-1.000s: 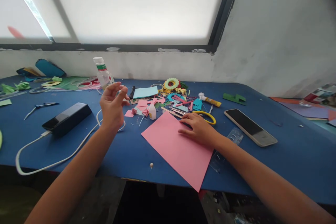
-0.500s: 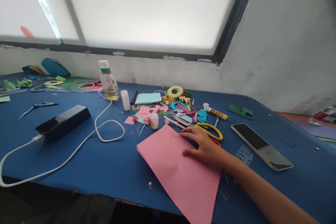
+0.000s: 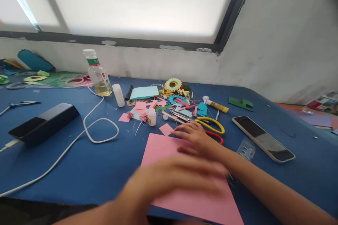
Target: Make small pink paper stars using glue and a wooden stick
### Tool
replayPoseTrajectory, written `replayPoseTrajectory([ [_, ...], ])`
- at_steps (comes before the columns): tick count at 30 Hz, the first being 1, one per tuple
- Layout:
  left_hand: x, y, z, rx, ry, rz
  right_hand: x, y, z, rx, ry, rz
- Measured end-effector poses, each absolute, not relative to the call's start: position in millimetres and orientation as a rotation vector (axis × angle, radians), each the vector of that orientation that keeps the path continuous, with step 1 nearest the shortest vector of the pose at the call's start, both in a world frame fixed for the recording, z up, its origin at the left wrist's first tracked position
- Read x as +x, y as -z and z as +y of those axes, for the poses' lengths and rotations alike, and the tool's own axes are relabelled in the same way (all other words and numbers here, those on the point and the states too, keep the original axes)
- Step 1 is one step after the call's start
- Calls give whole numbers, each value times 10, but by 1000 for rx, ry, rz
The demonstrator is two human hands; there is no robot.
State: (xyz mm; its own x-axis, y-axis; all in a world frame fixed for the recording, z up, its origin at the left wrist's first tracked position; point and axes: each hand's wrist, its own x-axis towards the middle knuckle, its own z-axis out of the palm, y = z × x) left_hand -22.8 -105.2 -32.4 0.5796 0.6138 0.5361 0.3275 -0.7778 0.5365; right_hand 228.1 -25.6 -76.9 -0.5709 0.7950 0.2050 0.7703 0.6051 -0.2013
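The blurred left hand (image 3: 163, 179) hides part of the pink paper (image 3: 192, 204).

On the tabletop (image 3: 87, 175) stand one clear bottle (image 3: 100, 81) and one small white bottle (image 3: 152, 117), two in all. There is one white cylinder (image 3: 118, 95), one phone (image 3: 262, 139), one large pink sheet (image 3: 157, 149), one yellow tube (image 3: 218, 106), one white cable (image 3: 98, 142), one black box (image 3: 44, 123) and one black marker (image 3: 129, 92). One yellow loop handle (image 3: 223, 129) and one red loop handle (image 3: 219, 136) make two. Paper scraps (image 3: 140, 105) overlap too much to count.
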Motion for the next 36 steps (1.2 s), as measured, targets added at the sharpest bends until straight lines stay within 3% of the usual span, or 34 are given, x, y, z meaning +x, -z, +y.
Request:
replayPoseTrajectory([
  [4,-18,16,-375,2293,-1025,1163,2293,748,-137,-1506,95,-2368],
  [8,-16,43,145,2490,-473,1721,2308,716,10,-1678,218,-2273],
  [18,183,312,438,2529,-365,1744,2263,763,92,-1746,168,-2214],
  [27,399,296,686,2516,-42,1671,2265,779,87,-1779,111,-2143],
  [36,138,307,452,2604,-447,1413,2299,855,156,-1577,6,-2114],
])
